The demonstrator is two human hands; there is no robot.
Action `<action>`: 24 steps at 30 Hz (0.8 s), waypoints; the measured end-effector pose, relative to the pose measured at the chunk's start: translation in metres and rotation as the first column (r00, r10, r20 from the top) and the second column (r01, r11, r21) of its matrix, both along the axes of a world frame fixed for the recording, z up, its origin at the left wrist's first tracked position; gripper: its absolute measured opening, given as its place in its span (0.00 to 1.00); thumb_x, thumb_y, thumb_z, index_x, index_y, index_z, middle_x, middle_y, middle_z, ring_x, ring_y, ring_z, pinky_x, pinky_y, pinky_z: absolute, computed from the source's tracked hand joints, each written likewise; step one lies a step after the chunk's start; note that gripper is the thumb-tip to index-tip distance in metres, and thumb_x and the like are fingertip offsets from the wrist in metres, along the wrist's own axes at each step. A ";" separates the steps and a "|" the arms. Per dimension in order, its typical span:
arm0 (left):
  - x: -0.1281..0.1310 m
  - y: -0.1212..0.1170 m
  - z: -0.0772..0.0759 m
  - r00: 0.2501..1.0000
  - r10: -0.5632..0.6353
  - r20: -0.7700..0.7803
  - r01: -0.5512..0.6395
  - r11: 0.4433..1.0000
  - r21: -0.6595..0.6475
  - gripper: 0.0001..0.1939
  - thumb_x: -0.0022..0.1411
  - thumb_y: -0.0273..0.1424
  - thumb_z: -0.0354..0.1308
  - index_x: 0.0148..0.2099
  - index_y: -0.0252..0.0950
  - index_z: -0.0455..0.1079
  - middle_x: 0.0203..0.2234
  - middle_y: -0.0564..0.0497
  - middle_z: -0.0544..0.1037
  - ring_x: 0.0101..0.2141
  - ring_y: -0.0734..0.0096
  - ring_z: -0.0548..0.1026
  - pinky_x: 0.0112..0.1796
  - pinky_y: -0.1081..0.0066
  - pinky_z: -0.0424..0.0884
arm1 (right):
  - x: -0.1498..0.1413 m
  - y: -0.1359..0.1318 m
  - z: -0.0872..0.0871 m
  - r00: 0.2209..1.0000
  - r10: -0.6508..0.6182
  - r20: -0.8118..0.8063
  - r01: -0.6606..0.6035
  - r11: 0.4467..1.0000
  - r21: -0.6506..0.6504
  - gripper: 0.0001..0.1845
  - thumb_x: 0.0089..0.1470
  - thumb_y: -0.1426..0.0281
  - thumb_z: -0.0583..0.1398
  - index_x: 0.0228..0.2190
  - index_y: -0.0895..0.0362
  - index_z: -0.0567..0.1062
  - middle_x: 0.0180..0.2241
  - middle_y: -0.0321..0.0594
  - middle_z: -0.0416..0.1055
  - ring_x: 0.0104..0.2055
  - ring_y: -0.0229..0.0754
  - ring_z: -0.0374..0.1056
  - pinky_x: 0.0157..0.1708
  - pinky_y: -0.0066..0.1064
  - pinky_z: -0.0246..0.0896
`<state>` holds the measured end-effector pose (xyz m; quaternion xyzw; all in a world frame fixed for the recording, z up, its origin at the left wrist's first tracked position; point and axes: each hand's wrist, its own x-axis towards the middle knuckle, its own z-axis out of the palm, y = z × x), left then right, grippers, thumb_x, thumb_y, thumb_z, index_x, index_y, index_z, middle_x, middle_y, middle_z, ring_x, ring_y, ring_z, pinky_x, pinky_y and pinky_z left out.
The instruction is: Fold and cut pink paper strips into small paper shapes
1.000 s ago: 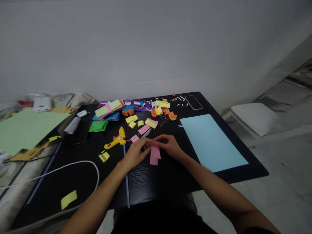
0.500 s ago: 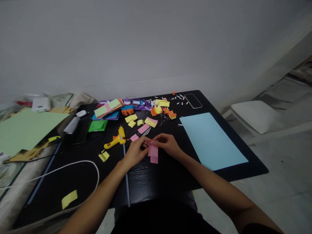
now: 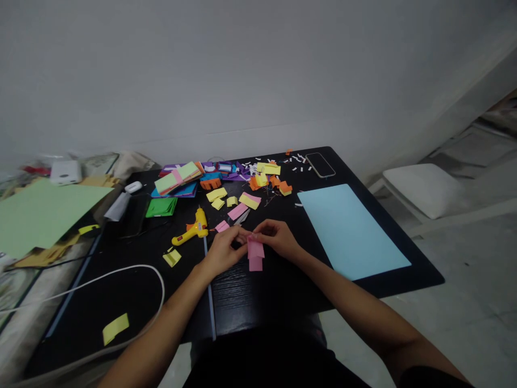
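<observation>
My left hand (image 3: 223,249) and my right hand (image 3: 278,237) meet above the middle of the black table (image 3: 258,302). Both pinch the top edge of a folded pink paper (image 3: 255,254), which hangs down between them. Just behind my left hand lie a small pink scrap (image 3: 222,226) and a yellow glue gun (image 3: 191,230). A thin grey stick (image 3: 209,293) runs from under my left hand toward the table's near edge.
A light blue sheet (image 3: 349,230) lies to the right. Coloured paper pieces and stacks (image 3: 181,180) crowd the back of the table, with a phone (image 3: 320,165) at the back right. A white cable (image 3: 121,272) loops at the left, near a yellow scrap (image 3: 115,328) and a large green sheet (image 3: 44,210).
The pink paper has shifted slightly between my fingers and hangs a little shorter than one second ago. Both hands stay in the same place.
</observation>
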<state>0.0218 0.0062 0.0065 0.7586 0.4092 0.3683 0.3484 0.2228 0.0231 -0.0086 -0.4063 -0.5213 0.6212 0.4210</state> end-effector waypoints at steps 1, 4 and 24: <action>0.000 0.000 0.000 1.000 -0.004 -0.006 0.004 1.000 -0.002 0.06 0.62 0.30 0.63 0.42 0.36 0.74 0.32 0.51 0.80 0.31 0.72 0.79 0.36 0.72 0.76 | 0.000 0.000 0.000 1.000 0.005 0.002 -0.005 1.000 0.010 0.17 0.42 0.59 0.74 0.29 0.57 0.79 0.31 0.38 0.79 0.35 0.42 0.75 0.39 0.34 0.69; 0.000 -0.001 0.001 0.999 -0.017 -0.030 0.017 1.000 -0.008 0.07 0.63 0.31 0.62 0.44 0.36 0.74 0.32 0.51 0.80 0.32 0.72 0.78 0.36 0.71 0.76 | 0.000 0.000 0.000 1.000 0.012 0.000 -0.012 1.000 0.023 0.18 0.41 0.59 0.74 0.29 0.56 0.77 0.30 0.36 0.77 0.33 0.41 0.74 0.38 0.33 0.69; -0.001 -0.003 0.000 0.988 -0.082 -0.130 0.078 0.996 -0.039 0.10 0.59 0.22 0.61 0.44 0.38 0.74 0.31 0.54 0.79 0.31 0.74 0.78 0.36 0.74 0.75 | 0.008 0.001 -0.002 0.974 0.152 0.167 -0.178 0.971 0.160 0.15 0.46 0.65 0.70 0.35 0.56 0.75 0.30 0.35 0.76 0.32 0.37 0.73 0.36 0.30 0.69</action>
